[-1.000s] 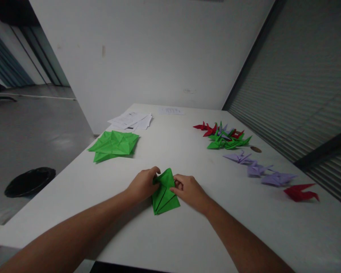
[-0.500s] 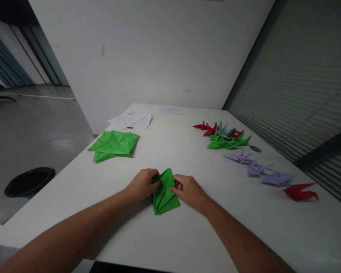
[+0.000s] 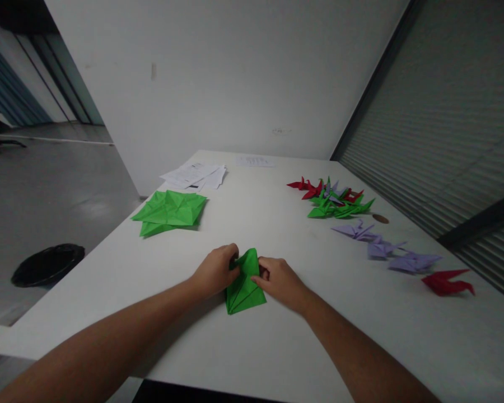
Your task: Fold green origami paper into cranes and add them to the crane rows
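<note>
A partly folded green origami paper [image 3: 245,292] rests on the white table in front of me, its creased lower point toward me. My left hand [image 3: 219,270] pinches the paper's upper left edge between thumb and fingers. On the opposite side, my right hand [image 3: 278,280] grips the right edge, thumb on top and the other fingers curled. The upper part of the paper bulges up between both hands. The tips of my left fingers are partly hidden behind it.
Creased green sheets [image 3: 170,211] lie at the left, below printed papers [image 3: 195,174]. To the right are a pile of folded cranes [image 3: 336,202], several purple cranes [image 3: 411,262], a red crane [image 3: 447,282] and a brown disc [image 3: 380,219]. A black-lined bin [image 3: 48,264] stands on the floor.
My left hand has shifted slightly up, and the upper left flap of the green paper looks more raised and curved. The right hand keeps its grip. The view has shifted a little.
</note>
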`<state>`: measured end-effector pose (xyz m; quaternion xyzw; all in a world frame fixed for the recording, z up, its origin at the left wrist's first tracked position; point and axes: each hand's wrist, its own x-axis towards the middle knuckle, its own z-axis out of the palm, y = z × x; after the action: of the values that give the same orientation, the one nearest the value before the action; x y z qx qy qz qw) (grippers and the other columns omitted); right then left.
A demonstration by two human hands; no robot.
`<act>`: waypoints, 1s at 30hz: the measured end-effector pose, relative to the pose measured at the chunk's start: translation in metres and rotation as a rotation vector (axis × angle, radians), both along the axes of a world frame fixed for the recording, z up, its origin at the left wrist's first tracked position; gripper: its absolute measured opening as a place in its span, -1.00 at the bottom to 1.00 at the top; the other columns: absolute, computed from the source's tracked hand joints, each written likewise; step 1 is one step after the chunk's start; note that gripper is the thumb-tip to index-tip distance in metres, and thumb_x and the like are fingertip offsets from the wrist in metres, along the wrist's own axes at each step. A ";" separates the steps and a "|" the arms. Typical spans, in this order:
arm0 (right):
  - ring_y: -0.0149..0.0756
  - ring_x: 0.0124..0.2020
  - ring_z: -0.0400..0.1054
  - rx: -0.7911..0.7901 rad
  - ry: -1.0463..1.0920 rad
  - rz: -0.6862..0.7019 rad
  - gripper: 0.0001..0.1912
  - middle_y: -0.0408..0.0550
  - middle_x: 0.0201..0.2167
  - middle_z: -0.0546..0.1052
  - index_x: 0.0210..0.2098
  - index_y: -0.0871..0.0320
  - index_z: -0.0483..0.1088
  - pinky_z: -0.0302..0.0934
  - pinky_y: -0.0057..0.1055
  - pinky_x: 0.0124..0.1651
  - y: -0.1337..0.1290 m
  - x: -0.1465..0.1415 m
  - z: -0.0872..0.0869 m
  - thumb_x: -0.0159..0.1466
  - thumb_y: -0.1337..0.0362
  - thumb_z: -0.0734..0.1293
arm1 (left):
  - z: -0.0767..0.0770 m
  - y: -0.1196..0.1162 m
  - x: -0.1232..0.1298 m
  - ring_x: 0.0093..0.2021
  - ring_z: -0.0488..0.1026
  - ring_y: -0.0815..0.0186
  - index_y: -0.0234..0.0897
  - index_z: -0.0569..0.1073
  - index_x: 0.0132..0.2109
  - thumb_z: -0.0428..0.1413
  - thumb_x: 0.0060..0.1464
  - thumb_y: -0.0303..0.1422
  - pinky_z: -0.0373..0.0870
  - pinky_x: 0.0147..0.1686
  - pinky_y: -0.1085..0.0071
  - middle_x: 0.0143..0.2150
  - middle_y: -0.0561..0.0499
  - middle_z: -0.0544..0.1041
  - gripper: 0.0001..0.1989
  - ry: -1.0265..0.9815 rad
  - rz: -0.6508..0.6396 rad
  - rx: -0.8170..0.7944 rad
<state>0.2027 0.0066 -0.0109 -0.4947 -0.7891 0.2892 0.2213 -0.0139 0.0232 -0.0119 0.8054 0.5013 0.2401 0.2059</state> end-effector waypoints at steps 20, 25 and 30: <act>-0.37 -0.48 0.31 -0.010 0.165 -0.173 -0.89 -0.18 -0.51 0.49 -0.41 0.18 0.43 0.14 -0.46 -0.41 0.006 0.008 -0.002 0.20 0.36 0.44 | -0.006 0.012 -0.010 -0.34 0.44 0.29 -0.34 0.54 -0.27 0.24 0.09 -0.21 0.37 -0.25 0.31 -0.38 -0.02 0.52 -0.76 -0.774 -0.100 -0.553; -0.37 -0.48 0.30 -0.025 0.197 -0.165 -0.90 -0.18 -0.51 0.48 -0.41 0.18 0.43 0.14 -0.46 -0.41 0.006 0.008 -0.001 0.20 0.36 0.44 | -0.011 0.013 -0.011 -0.39 0.39 0.35 -0.35 0.52 -0.27 0.34 0.02 -0.13 0.30 -0.31 0.37 -0.41 0.03 0.49 -0.65 -0.791 -0.133 -0.539; -0.37 -0.47 0.32 -0.050 0.191 -0.132 -0.95 -0.18 -0.50 0.49 -0.36 0.19 0.47 0.14 -0.47 -0.41 0.005 0.006 -0.001 0.19 0.41 0.43 | -0.013 0.016 -0.013 -0.35 0.45 0.32 -0.35 0.54 -0.21 0.37 -0.02 -0.18 0.34 -0.28 0.35 -0.34 -0.03 0.56 -0.66 -0.707 -0.137 -0.517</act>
<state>0.2091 0.0114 -0.0117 -0.5213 -0.7227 0.3392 0.3015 -0.0273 0.0389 -0.0253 0.6272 0.3890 0.3535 0.5747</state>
